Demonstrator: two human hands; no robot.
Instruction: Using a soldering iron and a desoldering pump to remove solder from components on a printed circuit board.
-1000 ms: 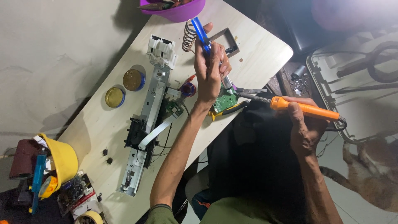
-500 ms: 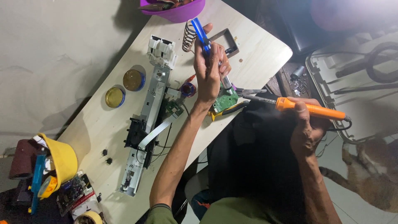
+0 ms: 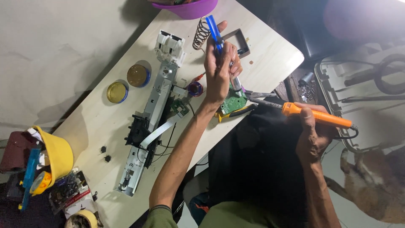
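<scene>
My left hand (image 3: 219, 69) grips a blue desoldering pump (image 3: 214, 28) held upright, its tip down over a small green circuit board (image 3: 233, 102) at the table's near edge. My right hand (image 3: 310, 133) holds an orange soldering iron (image 3: 318, 117) whose metal tip points left at the same board. Yellow-handled pliers (image 3: 236, 112) lie under the board. A long grey printer carriage assembly (image 3: 154, 107) with a white ribbon cable lies to the left of my left arm.
A coil stand (image 3: 201, 33) and a purple bowl (image 3: 185, 7) sit at the far end of the pale table (image 3: 97, 131). Two round tins (image 3: 126, 83) lie to the left. A yellow container (image 3: 57, 154) and clutter fill the lower left. An open tool case (image 3: 367, 84) lies right.
My right hand has drifted slightly down and left with the soldering iron. The left hand holds the pump in nearly the same place.
</scene>
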